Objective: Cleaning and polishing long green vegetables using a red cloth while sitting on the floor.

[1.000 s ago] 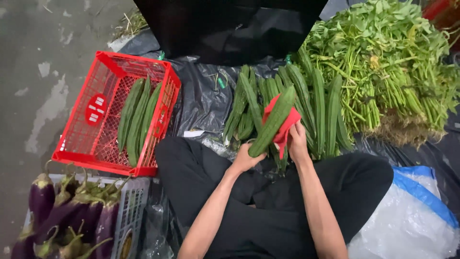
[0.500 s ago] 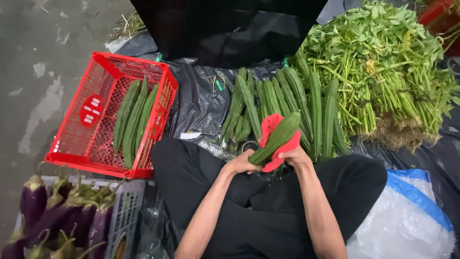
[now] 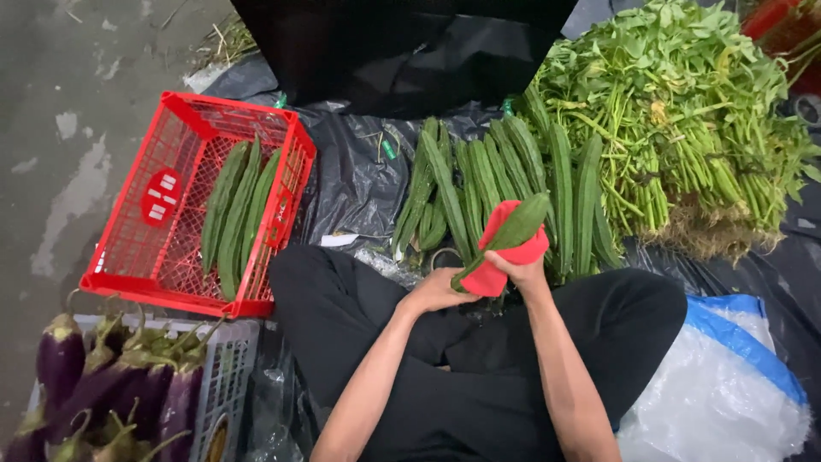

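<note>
Right hand [image 3: 523, 269] clamped on red cloth [image 3: 505, 257] around ridged gourd [image 3: 505, 239]; left hand [image 3: 438, 291] gripping gourd's lower end, above black sheet [image 3: 359, 180].

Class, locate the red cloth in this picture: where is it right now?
In the head view, the red cloth sits right of centre, wrapped around a ridged gourd held by both hands, just in front of the gourd pile.
</note>
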